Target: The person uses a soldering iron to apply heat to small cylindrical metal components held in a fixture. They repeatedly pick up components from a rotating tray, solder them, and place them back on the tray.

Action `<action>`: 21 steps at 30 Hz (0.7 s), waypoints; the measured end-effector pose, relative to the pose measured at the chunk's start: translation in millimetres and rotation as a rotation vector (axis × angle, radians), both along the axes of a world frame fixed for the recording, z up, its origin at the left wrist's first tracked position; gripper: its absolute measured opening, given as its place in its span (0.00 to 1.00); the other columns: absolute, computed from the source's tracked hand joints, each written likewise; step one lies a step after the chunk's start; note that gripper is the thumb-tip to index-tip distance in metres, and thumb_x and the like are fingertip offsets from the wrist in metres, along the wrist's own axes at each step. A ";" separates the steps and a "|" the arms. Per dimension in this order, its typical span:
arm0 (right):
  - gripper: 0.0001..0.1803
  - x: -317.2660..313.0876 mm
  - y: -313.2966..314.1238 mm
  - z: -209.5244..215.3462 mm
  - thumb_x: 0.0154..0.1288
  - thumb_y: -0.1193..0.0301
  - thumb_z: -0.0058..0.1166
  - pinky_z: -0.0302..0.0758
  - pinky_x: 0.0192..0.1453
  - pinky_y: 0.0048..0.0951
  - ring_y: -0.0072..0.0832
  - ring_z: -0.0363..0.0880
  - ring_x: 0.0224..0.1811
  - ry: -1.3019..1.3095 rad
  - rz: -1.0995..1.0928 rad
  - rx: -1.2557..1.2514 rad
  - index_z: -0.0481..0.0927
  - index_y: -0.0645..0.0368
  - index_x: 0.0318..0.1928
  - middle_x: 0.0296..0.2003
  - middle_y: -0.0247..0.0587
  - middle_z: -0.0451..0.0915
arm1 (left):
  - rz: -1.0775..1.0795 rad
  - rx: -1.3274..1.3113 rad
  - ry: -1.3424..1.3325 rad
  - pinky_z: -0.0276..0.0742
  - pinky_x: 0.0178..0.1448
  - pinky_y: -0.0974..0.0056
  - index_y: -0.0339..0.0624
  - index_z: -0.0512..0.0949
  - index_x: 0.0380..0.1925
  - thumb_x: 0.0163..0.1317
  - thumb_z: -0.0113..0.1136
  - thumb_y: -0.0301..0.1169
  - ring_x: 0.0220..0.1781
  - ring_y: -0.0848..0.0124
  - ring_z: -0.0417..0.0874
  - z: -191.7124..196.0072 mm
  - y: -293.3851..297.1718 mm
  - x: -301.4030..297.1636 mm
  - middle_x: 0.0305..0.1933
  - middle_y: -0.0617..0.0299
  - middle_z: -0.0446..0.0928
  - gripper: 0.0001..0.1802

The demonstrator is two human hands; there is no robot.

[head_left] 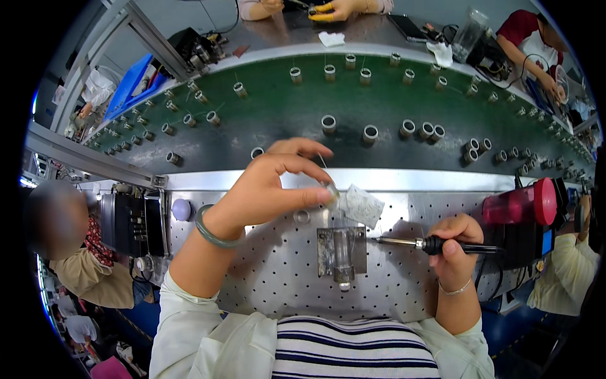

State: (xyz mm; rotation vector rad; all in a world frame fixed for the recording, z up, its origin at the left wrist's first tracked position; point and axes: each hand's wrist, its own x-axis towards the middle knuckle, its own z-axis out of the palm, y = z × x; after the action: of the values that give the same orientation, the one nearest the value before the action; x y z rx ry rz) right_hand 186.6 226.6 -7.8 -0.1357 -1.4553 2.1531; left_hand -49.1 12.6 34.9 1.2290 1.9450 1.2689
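A perforated metal workbench top (394,303) spreads from the middle toward 6 o'clock. Beyond its pale metal rail (435,180), a green conveyor belt (271,107) curves between 10 and 2 o'clock. A grey worktable (372,28) stands at 12. An aluminium-profile frame (95,154) spans 9 to 11. Blue floor (505,330) shows at 4, bright lighting (27,182) at 9.

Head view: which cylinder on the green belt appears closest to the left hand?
On the belt, the cylinder just left of the left hand: its rim almost meets the hand; the others show wider gaps.
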 end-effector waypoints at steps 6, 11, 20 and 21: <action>0.12 3.1 -2.6 -1.1 0.57 0.71 0.63 0.70 0.22 0.16 0.19 0.74 0.16 0.005 0.022 0.024 0.75 0.66 0.32 0.23 0.42 0.77 | -0.327 -0.069 -0.678 0.66 0.61 0.63 0.40 0.83 0.43 0.58 0.64 0.28 0.60 0.67 0.71 -11.5 7.0 15.4 0.57 0.55 0.73 0.13; 0.10 1.1 -3.5 -1.5 0.56 0.74 0.63 0.72 0.23 0.16 0.19 0.76 0.17 0.030 0.039 0.002 0.76 0.67 0.32 0.24 0.45 0.79 | -0.403 0.058 -0.760 0.63 0.66 0.60 0.35 0.66 0.64 0.54 0.61 0.23 0.67 0.60 0.66 -19.5 -1.1 23.8 0.67 0.47 0.64 0.35; 0.08 1.3 -6.2 0.7 0.54 0.79 0.62 0.72 0.26 0.18 0.22 0.77 0.20 0.024 0.119 0.024 0.77 0.68 0.34 0.24 0.45 0.80 | -0.063 -0.013 -1.037 0.73 0.54 0.69 0.31 0.61 0.66 0.53 0.65 0.22 0.52 0.69 0.78 -14.6 -0.4 56.8 0.45 0.55 0.78 0.39; 0.08 1.5 -6.7 0.4 0.54 0.79 0.62 0.72 0.26 0.18 0.22 0.77 0.20 0.027 0.122 0.028 0.77 0.68 0.34 0.24 0.45 0.79 | -0.091 -0.020 -1.058 0.74 0.53 0.70 0.31 0.61 0.65 0.52 0.65 0.21 0.51 0.70 0.78 -15.8 -1.9 55.5 0.45 0.55 0.78 0.39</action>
State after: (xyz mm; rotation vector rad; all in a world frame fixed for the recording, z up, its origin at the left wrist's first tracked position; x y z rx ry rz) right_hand 188.1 219.9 -7.4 -0.0079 -1.5129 2.2205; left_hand 6.4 10.8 19.2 0.4235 1.0961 1.4187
